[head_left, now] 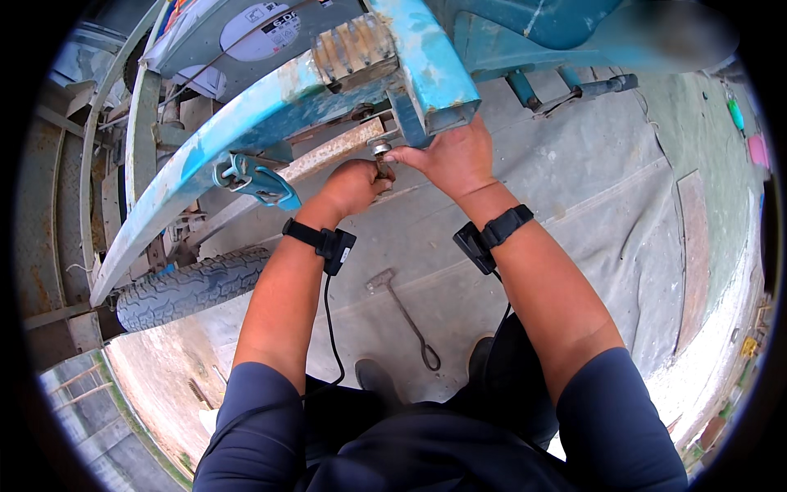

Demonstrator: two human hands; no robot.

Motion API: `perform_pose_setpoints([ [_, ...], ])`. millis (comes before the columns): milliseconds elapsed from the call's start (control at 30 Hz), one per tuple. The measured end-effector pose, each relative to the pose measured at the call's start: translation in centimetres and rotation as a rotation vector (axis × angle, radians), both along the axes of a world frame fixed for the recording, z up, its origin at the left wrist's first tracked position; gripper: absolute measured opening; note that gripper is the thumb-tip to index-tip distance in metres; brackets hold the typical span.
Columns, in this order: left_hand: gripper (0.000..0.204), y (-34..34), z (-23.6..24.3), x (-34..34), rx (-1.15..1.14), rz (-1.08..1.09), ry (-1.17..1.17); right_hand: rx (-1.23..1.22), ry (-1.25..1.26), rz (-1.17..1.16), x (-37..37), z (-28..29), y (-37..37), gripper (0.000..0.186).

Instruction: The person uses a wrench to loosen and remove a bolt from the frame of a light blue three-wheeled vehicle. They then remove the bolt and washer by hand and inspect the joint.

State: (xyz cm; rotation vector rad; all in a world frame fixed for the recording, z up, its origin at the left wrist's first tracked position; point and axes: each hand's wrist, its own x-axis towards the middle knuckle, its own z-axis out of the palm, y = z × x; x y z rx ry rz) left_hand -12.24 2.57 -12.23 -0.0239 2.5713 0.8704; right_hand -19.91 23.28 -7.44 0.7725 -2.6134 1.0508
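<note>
My left hand (354,187) is closed, its thumb and fingertips pinching the lower part of a small metal bolt-like piece (379,148) with a shiny round top. This piece stands just under the end of a rusty metal bar (334,152). My right hand (461,157) reaches in from the other side, its thumb stretched to the small piece. The other right fingers go up behind the open end of a blue square tube (449,105) and are partly hidden. Above both hands curves a worn blue frame beam (238,131).
A coil spring or ribbed rusty block (352,51) sits on the beam. A blue hook-like bracket (261,182) hangs at left, above a black tyre (193,291). On the grey ground sheet lies a hammer-like tool with a looped handle (406,316), near my shoes. A pedal (611,85) juts out at upper right.
</note>
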Motion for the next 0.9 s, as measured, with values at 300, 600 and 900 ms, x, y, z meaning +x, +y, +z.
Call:
perform_pose_setpoints([
  [300,0.018,-0.8,3.4,3.7,-0.375,0.037,0.132,-0.017,-0.040,0.050,-0.2,0.3,0.5,0.099],
  [600,0.022,-0.8,9.5,7.0,-0.527,0.025,0.260,-0.013,0.025,0.027,-0.2,0.0,0.1,0.087],
  [900,0.021,-0.2,13.6,8.5,-0.595,0.072,0.433,0.006,0.032,0.017,-0.2,0.0,0.3,0.082],
])
